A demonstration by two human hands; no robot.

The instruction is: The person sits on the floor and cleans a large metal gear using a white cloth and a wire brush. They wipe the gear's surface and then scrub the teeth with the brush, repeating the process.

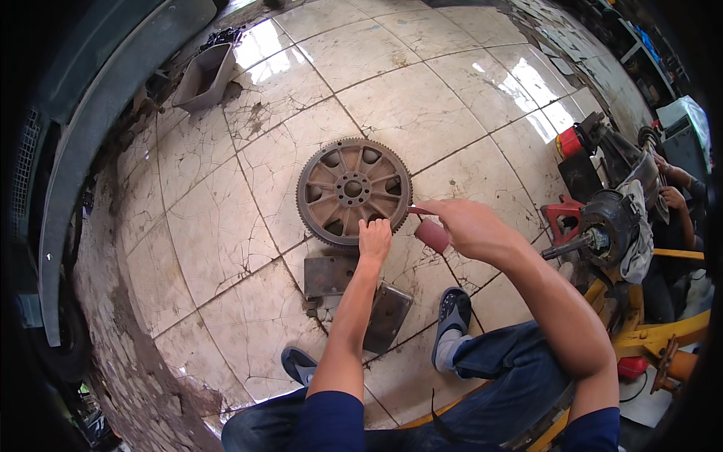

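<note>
A rusty flywheel [382,202] with a toothed rim and spokes is in front of me, its face turned up toward me. My left hand [374,241] has its fingers closed over the near edge of the rim. To the right, my right hand [468,228] pinches a strip of reddish sandpaper [432,236]. One end of that strip reaches the flywheel's right edge, and a broader piece hangs below the fingers. Two dark metal blocks [327,276] sit by the near side of the wheel; my left forearm passes between them. Whether they support the flywheel, I cannot tell.
Cracked pale tiles cover the floor [226,226]. A grey plastic tub [207,77] stands at far left. On the right are a greasy mechanical housing [608,226], a red stand [562,217], yellow metal frames [655,343] and another person's hands [672,197]. My sandalled feet flank the blocks.
</note>
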